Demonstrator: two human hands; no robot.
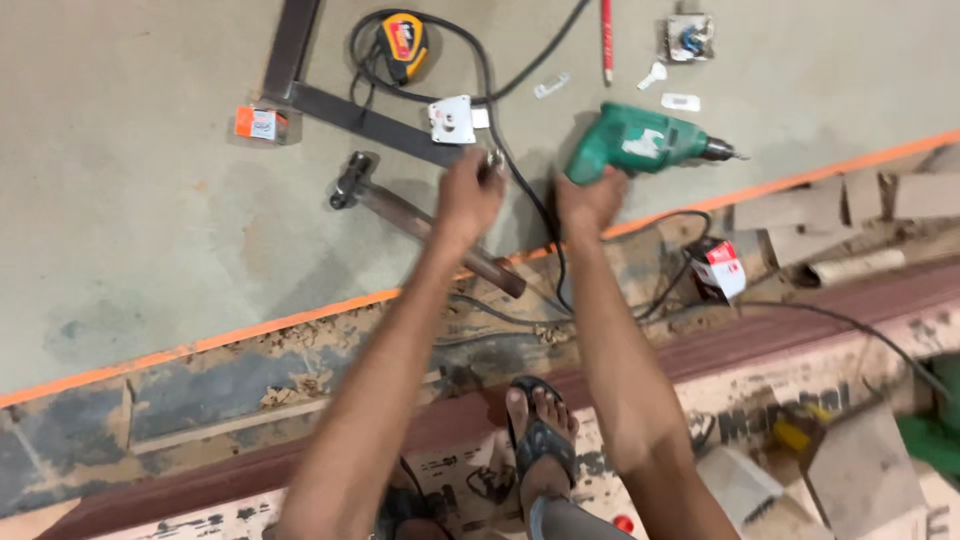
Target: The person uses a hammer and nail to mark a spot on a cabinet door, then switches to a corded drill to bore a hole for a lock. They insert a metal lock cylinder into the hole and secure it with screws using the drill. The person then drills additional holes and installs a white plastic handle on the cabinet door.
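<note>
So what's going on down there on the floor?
A person is crouched over a grey board laid on the floor, reaching out with both hands. The right hand grips the handle of a green electric drill lying on its side. The left hand pinches a small metal piece near the black power cord. A hammer, a yellow tape measure, a red pencil and a dark metal angle frame lie around them.
</note>
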